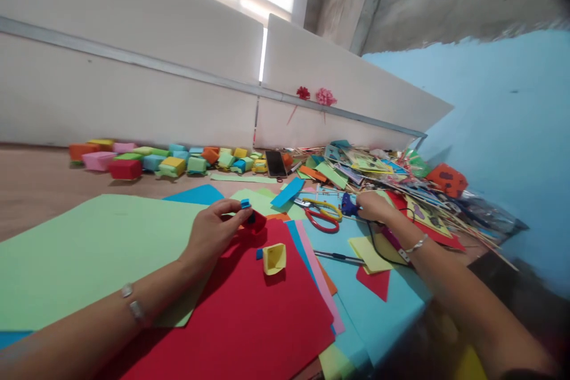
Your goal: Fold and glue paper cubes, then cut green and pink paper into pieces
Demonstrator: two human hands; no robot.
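Observation:
My left hand point(222, 219) pinches a small red folded paper box point(255, 222) with a blue paper tab point(245, 204) at its top, held just above the red sheet point(276, 320). On that sheet lies a small open yellow paper box point(275, 259) with a blue tab at its side. To the right, my right hand point(374, 206) is closed around a dark blue glue gun point(350, 205), its black cord trailing below. Beside it rest scissors point(321, 219) with red and yellow handles. My fingers partly hide both held things.
Several coloured paper blocks point(126, 168) line the back left, next to a phone point(275, 164). Sticks and paper scraps point(365, 166) pile up at the back right. A light green sheet point(102, 255) covers the left; a pen point(338, 257) and yellow paper pieces point(369, 254) lie right.

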